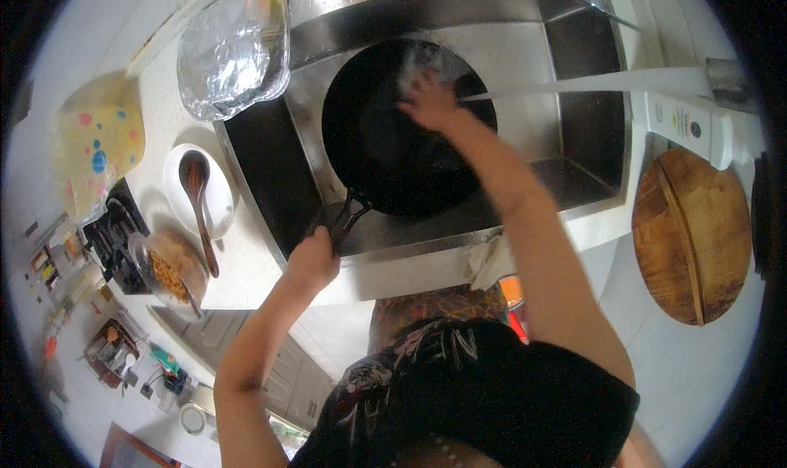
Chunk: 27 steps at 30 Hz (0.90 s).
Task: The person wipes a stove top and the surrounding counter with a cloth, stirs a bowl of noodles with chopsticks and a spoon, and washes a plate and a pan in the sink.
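Observation:
My left hand (315,256) is closed around the handle of a black wok (393,160), which lies in a stainless steel sink (522,50). Over the upper part of the wok, my right hand (430,102) has its fingers spread. Something pale and blurred, perhaps splashing water, shows at its fingertips; whether the hand holds anything cannot be made out. From the faucet (731,85) at the right, a white stream of water (572,85) runs to the wok beside my right wrist.
Left of the sink are a foil-covered tray (230,62), a wooden spoon (195,182) on a white dish (221,200) and a bowl of food (169,277). A cloth (489,262) hangs at the front edge. Rightward are a white bottle (685,127) and a round wooden board (719,234).

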### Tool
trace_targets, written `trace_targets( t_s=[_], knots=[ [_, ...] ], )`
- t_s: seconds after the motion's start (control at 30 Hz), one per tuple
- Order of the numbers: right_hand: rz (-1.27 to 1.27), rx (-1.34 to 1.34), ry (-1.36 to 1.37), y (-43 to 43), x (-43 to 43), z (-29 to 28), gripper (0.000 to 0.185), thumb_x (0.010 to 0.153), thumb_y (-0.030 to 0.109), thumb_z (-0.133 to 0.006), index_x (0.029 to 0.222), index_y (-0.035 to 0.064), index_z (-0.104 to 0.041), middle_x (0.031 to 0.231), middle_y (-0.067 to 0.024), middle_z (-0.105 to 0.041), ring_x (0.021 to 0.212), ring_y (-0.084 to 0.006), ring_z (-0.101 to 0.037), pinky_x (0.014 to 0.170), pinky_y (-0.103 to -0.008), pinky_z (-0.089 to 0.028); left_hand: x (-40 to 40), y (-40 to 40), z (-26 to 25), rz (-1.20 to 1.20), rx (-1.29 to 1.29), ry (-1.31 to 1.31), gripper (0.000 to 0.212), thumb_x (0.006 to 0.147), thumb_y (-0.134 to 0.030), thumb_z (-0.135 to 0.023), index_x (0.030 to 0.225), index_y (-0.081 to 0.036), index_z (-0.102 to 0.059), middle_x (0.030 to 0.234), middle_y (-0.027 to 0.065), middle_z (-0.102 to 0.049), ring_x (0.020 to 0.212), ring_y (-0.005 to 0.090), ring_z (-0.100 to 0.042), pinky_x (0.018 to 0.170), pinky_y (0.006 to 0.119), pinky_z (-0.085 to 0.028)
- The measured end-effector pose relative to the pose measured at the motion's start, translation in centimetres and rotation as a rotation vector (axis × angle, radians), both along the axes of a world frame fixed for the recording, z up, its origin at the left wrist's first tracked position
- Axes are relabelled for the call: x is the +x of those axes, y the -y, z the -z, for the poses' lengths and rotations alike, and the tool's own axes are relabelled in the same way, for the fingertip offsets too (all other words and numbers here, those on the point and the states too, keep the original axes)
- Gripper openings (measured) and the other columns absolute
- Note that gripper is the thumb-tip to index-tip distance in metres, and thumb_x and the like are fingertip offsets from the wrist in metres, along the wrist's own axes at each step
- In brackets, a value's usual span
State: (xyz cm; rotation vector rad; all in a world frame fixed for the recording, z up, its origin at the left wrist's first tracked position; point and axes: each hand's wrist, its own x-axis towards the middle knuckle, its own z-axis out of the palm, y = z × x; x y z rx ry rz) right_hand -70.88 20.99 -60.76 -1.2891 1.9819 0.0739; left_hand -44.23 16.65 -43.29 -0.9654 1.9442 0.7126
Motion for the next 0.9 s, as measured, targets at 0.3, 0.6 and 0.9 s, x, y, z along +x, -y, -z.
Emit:
trace_targets(
  t_s=[0.3,0.6,0.9],
  knots=[
    [-0.449,0.362,0.967,-8.4,1.6,-7.2,0.052,0.084,0.040,-0.024,0.127,0.0111,-0.019,0.133,-0.0098,-0.012,0.122,-0.0248,-0.013,0.099,-0.0364,-0.012,0.9,0.3,0.3,0.011,0.004,-0.029,0.029,0.067,-0.012,-0.053,0.085,0.003,-0.038,0.069,0.0243,-0.054,0.069,0.0381,-0.054,0.064,0.043,-0.044],
    [0.408,-0.483,0.241,4.3,5.9,0.6,0.044,0.076,0.035,-0.047,0.109,0.0060,-0.044,0.113,-0.0180,-0.036,0.105,-0.0349,-0.030,0.089,-0.0448,-0.025,0.4,0.0,0.6,0.009,-0.006,-0.021,0.025,0.067,-0.011,-0.051,0.085,0.004,-0.039,0.070,0.0255,-0.053,0.069,0.0384,-0.053,0.063,0.044,-0.044],
    [-0.272,0.073,-0.381,-8.1,0.9,-0.4,0.037,0.075,0.019,-0.046,0.110,0.0083,-0.043,0.109,-0.0106,-0.041,0.097,-0.0304,-0.039,0.080,-0.0418,-0.033,0.5,-0.1,0.0,-0.042,0.028,0.013,0.025,0.068,-0.011,-0.052,0.084,0.004,-0.040,0.073,0.0254,-0.054,0.073,0.0378,-0.053,0.066,0.042,-0.044]
  ],
)
